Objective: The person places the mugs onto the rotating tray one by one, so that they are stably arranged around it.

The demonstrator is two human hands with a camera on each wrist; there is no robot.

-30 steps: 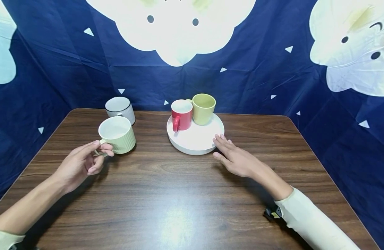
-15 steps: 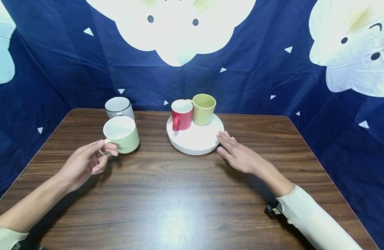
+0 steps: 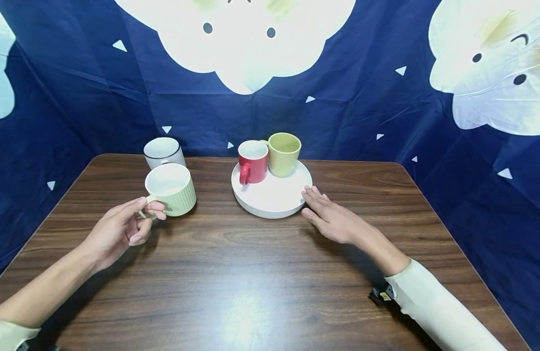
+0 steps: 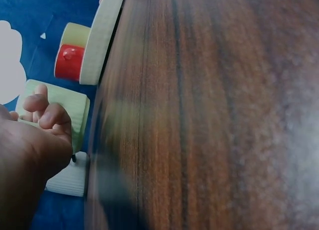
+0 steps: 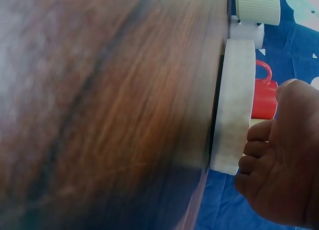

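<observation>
My left hand (image 3: 120, 229) pinches the handle of a ribbed pale green mug (image 3: 175, 195), which stands upright in front of a white ribbed mug. In the left wrist view the green mug (image 4: 70, 105) shows beyond my curled fingers. My right hand (image 3: 335, 218) has its fingers extended, with the fingertips right at the right rim of a round white tray (image 3: 270, 200). On that tray a red mug (image 3: 256, 163) stands at the left, its handle toward me, beside a yellow-green mug (image 3: 284, 155) at the back.
The white ribbed mug (image 3: 164, 151) with a dark rim stands at the back left, partly hidden by the green mug. Everything is on a brown wooden table (image 3: 252, 263). A dark blue cloth (image 3: 357, 126) with white cloud shapes hangs behind the table and at its sides.
My left hand has moved slightly to the right with the pale green mug, then stayed still. My right hand has shifted a little at the tray's rim. The head view has turned slightly.
</observation>
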